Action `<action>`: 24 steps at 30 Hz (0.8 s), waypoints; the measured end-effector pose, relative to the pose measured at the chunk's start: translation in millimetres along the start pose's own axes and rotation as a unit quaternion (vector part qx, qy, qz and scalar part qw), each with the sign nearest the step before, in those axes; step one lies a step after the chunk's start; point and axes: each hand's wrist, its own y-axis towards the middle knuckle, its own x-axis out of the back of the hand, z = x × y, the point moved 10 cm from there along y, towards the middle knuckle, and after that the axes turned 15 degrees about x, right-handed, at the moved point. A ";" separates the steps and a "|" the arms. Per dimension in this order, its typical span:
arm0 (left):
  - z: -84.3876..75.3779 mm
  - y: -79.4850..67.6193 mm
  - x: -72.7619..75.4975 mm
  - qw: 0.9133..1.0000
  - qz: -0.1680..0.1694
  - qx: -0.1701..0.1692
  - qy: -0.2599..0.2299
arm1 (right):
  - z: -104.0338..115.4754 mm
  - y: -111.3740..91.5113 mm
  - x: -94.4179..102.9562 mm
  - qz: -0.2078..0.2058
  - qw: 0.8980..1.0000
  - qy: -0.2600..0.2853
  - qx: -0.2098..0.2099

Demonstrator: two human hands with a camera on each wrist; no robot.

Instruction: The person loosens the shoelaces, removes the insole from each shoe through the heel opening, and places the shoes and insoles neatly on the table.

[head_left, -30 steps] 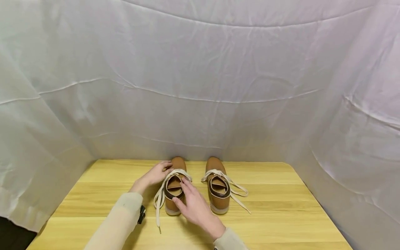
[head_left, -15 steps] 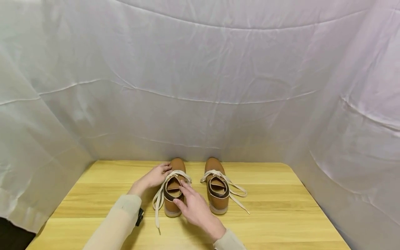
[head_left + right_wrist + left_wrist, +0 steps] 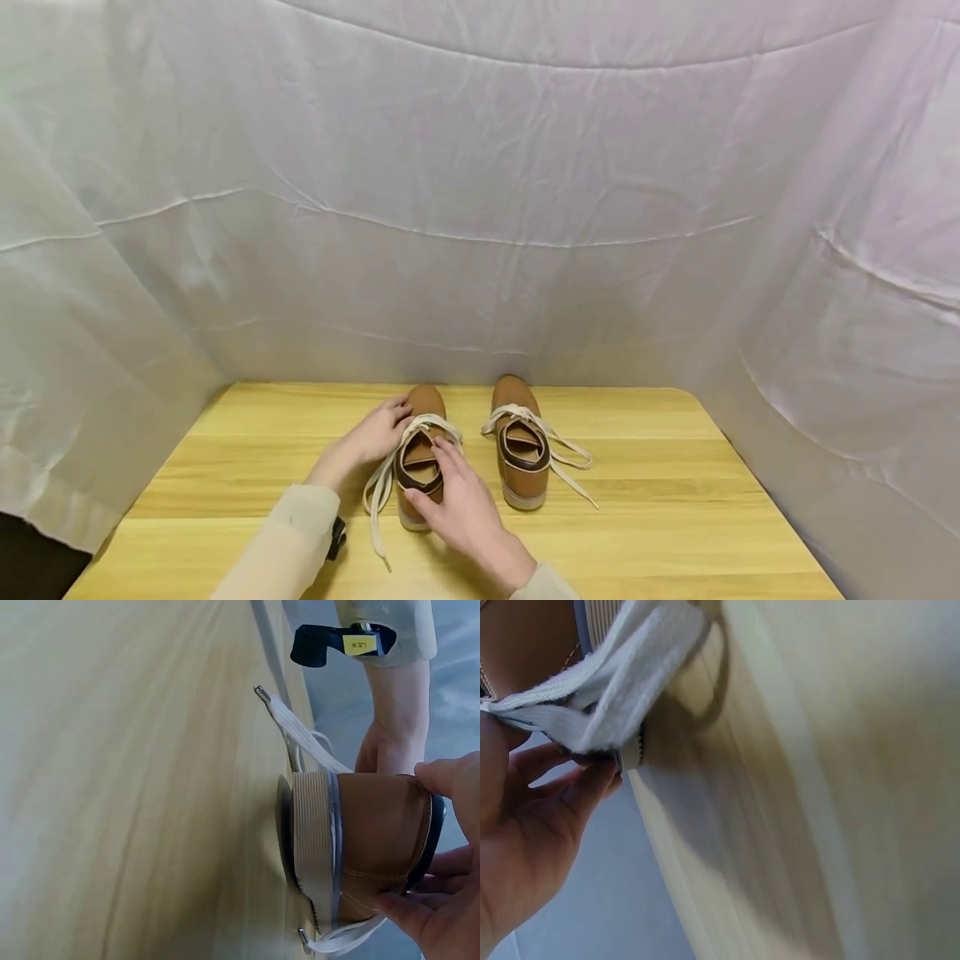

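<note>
A brown lace-up shoe (image 3: 427, 402), its toe pointing away, is held at the left of a pair. My left hand (image 3: 375, 433) grips its left side near the toe; in the left wrist view the curled fingers (image 3: 592, 787) meet the sole edge under the cream laces (image 3: 641, 675). At the heel, my right hand (image 3: 468, 504) grips the dark padded collar, thumb on one side and fingers on the other, as the right wrist view shows beside the brown heel (image 3: 379, 832). A shadow lies under the sole (image 3: 311, 832). Loose lace ends trail to the left.
The matching brown shoe (image 3: 525, 483) stands just to the right, its laces (image 3: 573, 458) spread over the wooden table (image 3: 660, 508). Pale cloth (image 3: 480, 292) hangs behind the table and along both sides. A black wrist mount (image 3: 322, 645) sits on the left sleeve.
The left shoe has shifted slightly toward me, with both hands on it. Its lace end has slid a little nearer too. The right shoe stays in place.
</note>
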 end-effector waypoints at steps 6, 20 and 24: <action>1.3 -12.6 -0.9 1.000 -0.012 0.022 0.016 | -0.1 -5.8 2.2 0.009 1.000 0.016 0.011; -5.3 -63.4 4.2 0.994 -0.049 0.063 0.078 | 0.8 -30.2 15.1 0.057 0.994 0.067 0.072; -5.6 -82.1 2.9 0.993 -0.038 0.068 0.089 | -0.7 -38.5 20.2 0.072 0.990 0.076 0.095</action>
